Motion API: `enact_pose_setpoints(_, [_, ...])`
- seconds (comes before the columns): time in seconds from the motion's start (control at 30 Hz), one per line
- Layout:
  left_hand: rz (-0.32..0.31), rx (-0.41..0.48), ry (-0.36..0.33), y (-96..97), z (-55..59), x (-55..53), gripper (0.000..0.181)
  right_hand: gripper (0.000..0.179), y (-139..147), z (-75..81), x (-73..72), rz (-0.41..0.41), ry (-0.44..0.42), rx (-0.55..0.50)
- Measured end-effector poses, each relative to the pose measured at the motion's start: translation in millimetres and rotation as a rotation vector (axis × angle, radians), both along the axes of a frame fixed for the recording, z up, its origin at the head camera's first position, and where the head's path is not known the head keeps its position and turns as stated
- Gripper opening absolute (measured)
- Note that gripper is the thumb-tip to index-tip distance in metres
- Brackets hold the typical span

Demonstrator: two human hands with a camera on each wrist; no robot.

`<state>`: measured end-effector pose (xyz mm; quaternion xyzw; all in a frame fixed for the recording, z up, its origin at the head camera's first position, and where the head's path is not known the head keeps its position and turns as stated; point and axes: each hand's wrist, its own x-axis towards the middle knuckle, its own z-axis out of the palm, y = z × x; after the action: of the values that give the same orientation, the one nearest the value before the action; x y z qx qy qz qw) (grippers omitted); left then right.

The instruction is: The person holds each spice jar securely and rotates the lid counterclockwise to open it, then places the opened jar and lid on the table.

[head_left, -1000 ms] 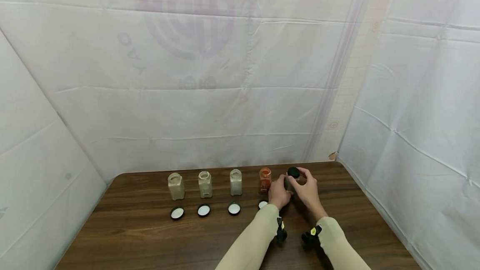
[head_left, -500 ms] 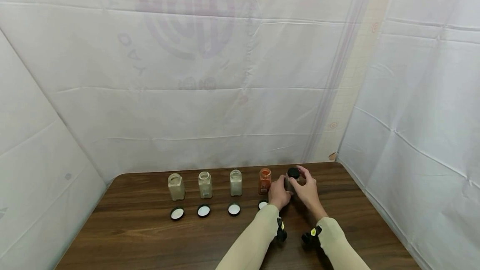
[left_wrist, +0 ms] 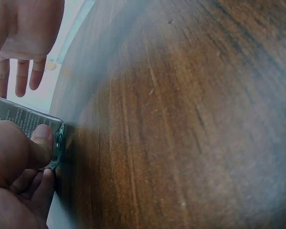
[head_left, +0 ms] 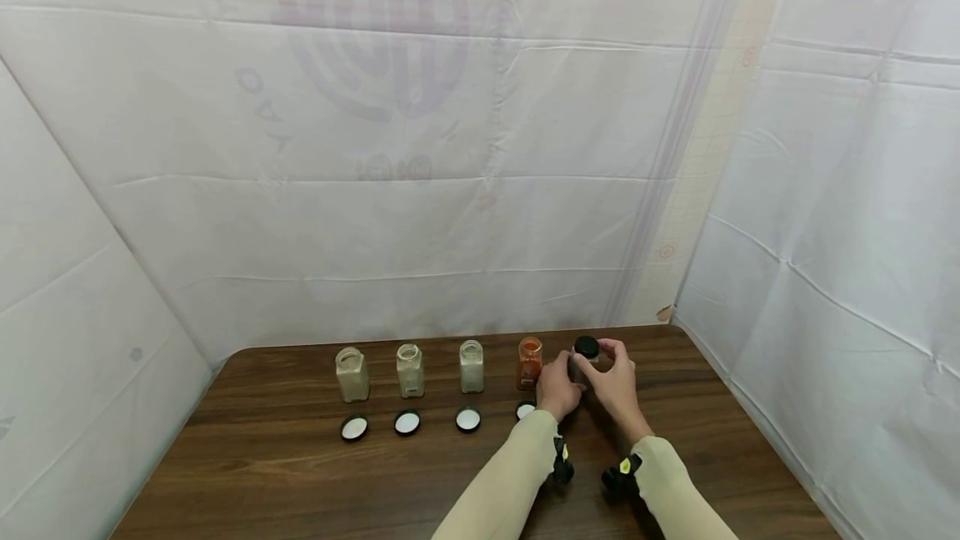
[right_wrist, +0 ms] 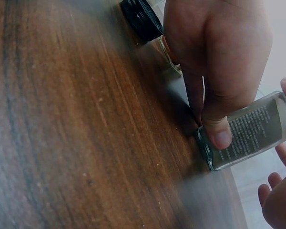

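Observation:
At the right end of a row of jars stands a glass jar with a black lid on its top. My left hand grips this jar low down, its thumb pressed on the printed label in both wrist views. Around the lid curl the thumb and fingers of my right hand. The lid itself lies outside both wrist views. Just left of my left hand is an uncapped jar of orange-red powder; its upturned lid is partly hidden by my left wrist.
Further left stand three uncapped jars of pale contents: the left jar, the middle jar and the right jar. An upturned black lid with white lining lies before each. White sheeting rises behind the wooden table.
My right fingers have shifted slightly around the black lid, lifting a little and then settling lower. My left hand and the jar stay in place.

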<state>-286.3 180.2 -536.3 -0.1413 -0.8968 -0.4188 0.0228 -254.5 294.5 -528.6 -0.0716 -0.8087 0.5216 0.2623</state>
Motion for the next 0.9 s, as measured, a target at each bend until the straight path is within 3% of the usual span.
enact_pose_setpoints(0.5, [0.002, 0.001, -0.01, 0.0, 0.0, 0.7, 0.049, 0.044, 2.4, -0.8, 1.9, 0.051, 0.004, -0.001])
enact_pose_setpoints(0.9, [-0.004, 0.011, -0.015, -0.4, 1.1, 1.3, 0.049, 0.042, 4.4, 0.7, 1.6, 0.085, 0.058, -0.006])
